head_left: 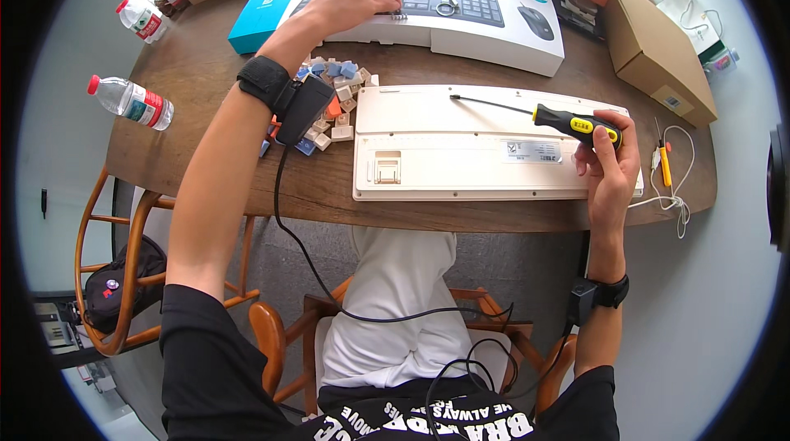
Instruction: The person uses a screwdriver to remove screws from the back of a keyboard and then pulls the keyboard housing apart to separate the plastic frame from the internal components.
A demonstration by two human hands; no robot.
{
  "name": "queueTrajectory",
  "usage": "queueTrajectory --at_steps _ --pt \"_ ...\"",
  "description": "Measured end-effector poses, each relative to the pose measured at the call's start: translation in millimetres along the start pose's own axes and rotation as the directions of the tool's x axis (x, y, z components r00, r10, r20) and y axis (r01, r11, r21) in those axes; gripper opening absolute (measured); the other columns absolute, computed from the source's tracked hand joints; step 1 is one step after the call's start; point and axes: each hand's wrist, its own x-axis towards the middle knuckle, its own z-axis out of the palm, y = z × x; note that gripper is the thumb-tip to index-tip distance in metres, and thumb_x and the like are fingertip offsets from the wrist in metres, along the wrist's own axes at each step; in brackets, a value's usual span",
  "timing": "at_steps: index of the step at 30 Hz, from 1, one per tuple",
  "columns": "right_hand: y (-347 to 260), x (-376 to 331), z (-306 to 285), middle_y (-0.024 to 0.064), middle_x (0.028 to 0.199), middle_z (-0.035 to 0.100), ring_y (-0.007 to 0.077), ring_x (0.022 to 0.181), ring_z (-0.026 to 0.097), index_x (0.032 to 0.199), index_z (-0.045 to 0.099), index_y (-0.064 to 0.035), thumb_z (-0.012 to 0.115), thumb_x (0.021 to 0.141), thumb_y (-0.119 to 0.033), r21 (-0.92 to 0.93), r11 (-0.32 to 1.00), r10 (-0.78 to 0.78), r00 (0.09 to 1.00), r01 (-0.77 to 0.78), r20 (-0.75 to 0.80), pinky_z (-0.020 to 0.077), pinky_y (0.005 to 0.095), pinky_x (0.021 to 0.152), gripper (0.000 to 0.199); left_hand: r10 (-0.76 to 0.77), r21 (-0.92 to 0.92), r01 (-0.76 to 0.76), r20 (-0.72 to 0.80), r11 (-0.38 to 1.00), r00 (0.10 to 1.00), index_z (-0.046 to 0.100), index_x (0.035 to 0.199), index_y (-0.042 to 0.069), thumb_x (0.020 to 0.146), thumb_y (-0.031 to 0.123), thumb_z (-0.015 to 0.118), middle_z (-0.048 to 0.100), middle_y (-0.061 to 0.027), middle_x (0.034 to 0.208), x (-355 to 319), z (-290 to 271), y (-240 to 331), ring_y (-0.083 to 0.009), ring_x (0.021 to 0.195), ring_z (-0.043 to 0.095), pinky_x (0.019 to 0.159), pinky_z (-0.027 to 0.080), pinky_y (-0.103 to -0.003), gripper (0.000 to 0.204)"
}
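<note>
A cream keyboard [444, 174] lies underside up on the table in front of me, a silver label on its back. My right hand [611, 157] grips a black-and-yellow screwdriver [578, 124] above the keyboard's right part, the shaft pointing left. Reaching far forward, my left hand [354, 1] has its fingertips pinched together over the white keyboard-and-mouse box [494, 44]. Small dark screws [398, 17] lie on the box right under those fingertips. Whatever is between the fingers is too small to make out. A ring-handled metal tool [447, 3] rests on the box to their right.
Loose keycaps [341, 104] are heaped left of the keyboard. A bottle [136, 104] lies at the table's left. A cardboard box [658, 54], a yellow-handled tool [664, 165] and a white cable [679, 194] are at the right. A black cable [309, 256] hangs from my left wrist.
</note>
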Motion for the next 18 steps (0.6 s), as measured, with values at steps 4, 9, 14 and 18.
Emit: queueTrajectory --at_steps 4,9,14,18 --pt "0.2 -0.3 0.8 0.0049 0.080 0.060 0.0075 0.065 0.054 0.116 0.056 -0.0030 0.058 0.102 -0.021 -0.008 1.000 -0.007 1.000 0.007 0.001 0.0423 0.0199 0.057 0.023 -0.006 0.012 0.006 0.009 1.000 1.000 0.077 0.103 0.008 0.092 0.024 0.069 0.075 -0.0070 0.093 -0.6 -0.3 0.4 -0.0169 0.087 0.070 0.079 0.053 -0.030 0.021" --pt "-0.4 -0.7 1.3 0.0053 0.080 0.060 0.0076 0.065 0.054 0.116 0.056 -0.0029 0.058 0.102 -0.021 -0.015 1.000 -0.002 1.000 0.002 -0.004 0.0423 0.0197 0.057 0.024 -0.019 0.031 0.018 0.032 0.999 0.999 0.077 0.103 0.010 0.092 0.026 0.070 0.075 -0.0061 0.093 -2.5 -2.4 3.9 -0.0164 0.088 0.069 0.080 0.053 -0.030 0.021" --pt "1.0 0.3 2.1 0.0058 0.081 0.060 0.0078 0.066 0.054 0.117 0.056 -0.0023 0.058 0.102 -0.021 -0.005 1.000 -0.009 1.000 0.009 0.000 0.0428 0.0200 0.058 0.024 -0.027 0.023 0.026 0.032 0.999 0.999 0.076 0.104 0.010 0.092 0.027 0.069 0.075 -0.0059 0.093 -3.5 -2.1 1.5 -0.0165 0.088 0.069 0.082 0.053 -0.030 0.021" --pt "0.3 0.6 0.1 0.0064 0.083 0.061 0.0080 0.066 0.055 0.117 0.056 -0.0019 0.058 0.102 -0.021 0.002 1.000 -0.008 1.000 0.008 -0.004 0.0435 0.0205 0.058 0.024 -0.016 -0.018 0.016 0.002 1.000 1.000 0.077 0.101 0.008 0.089 0.025 0.068 0.074 -0.0103 0.092 -3.5 0.6 1.6 -0.0205 0.083 0.068 0.079 0.053 -0.033 0.023"
